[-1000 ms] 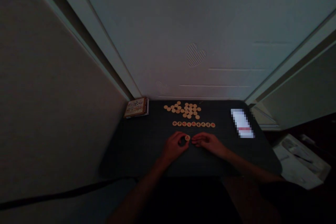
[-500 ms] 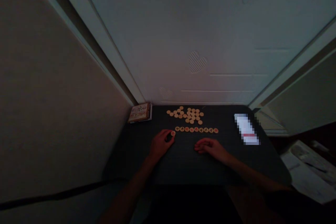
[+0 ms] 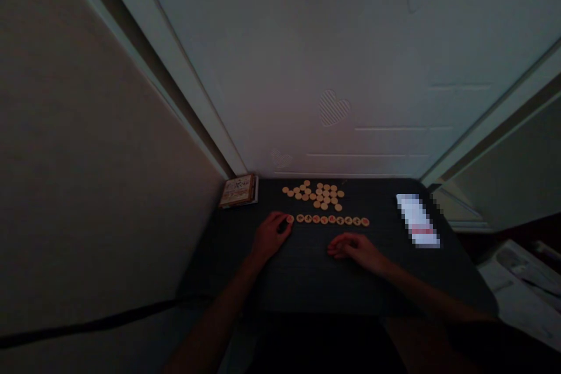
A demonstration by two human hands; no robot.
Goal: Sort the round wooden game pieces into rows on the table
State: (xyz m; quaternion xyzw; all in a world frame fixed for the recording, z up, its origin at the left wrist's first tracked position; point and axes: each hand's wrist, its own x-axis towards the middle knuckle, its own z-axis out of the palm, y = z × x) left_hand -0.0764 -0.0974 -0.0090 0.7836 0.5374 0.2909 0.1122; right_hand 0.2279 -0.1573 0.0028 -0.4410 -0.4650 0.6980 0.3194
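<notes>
My left hand [image 3: 272,234] is closed in a pinch of thumb and forefinger on a Chinese chess piece [image 3: 290,219], a round wooden disc with a red character. That piece is at the left end of a straight row of character-side-up Chinese chess pieces [image 3: 324,220], some marked red and some black. A narrow gap separates it from its neighbour. Low over the table, to the right and in front of the row, my right hand [image 3: 354,248] is loosely curled and open, with nothing visible in it. Behind the row lies a cluster of blank-side-up pieces [image 3: 326,194].
The dark table [image 3: 298,280] stands against a pale door panel with raised hearts. A small stack of boxes or books [image 3: 239,191] occupies its back left corner. On the right lies a bright, pixelated phone-like object [image 3: 418,221]. Papers [image 3: 517,286] are beyond the right edge.
My left hand has moved the red-marked piece slightly away from me, bringing it about level with the row. My right hand has hardly moved. The whole view has shifted a little.
</notes>
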